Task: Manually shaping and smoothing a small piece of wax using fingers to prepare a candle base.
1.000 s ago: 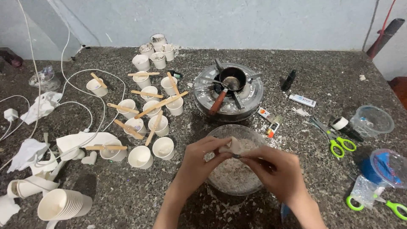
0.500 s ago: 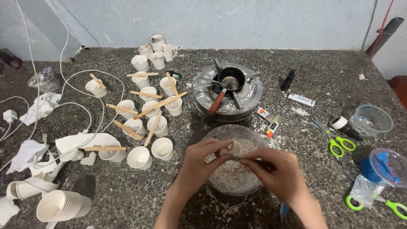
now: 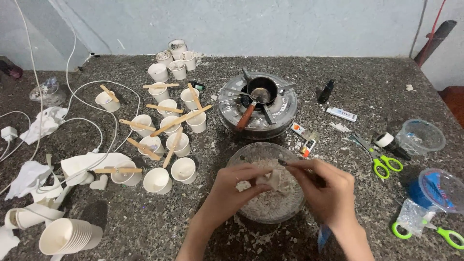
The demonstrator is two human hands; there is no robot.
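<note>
Your left hand (image 3: 231, 189) and your right hand (image 3: 325, 189) are both over the round clear glass bowl of white wax flakes (image 3: 241, 157), which sits on the speckled grey stone table (image 3: 367, 77) right in front of you. Your left fingers are curled shut around a small white lump of wax (image 3: 273, 179), holding it just above the flakes. Your right fingers are pinched together on a thin dark tool (image 3: 282, 163) whose tip touches the lump. Just behind the bowl is the round metal stove with a small black pot (image 3: 262, 91) on it. To the left stand many small white paper cups with flat wooden sticks (image 3: 169, 126) lying across them. Green-handled scissors (image 3: 382, 159) lie to the right, well apart from your hands
</note>
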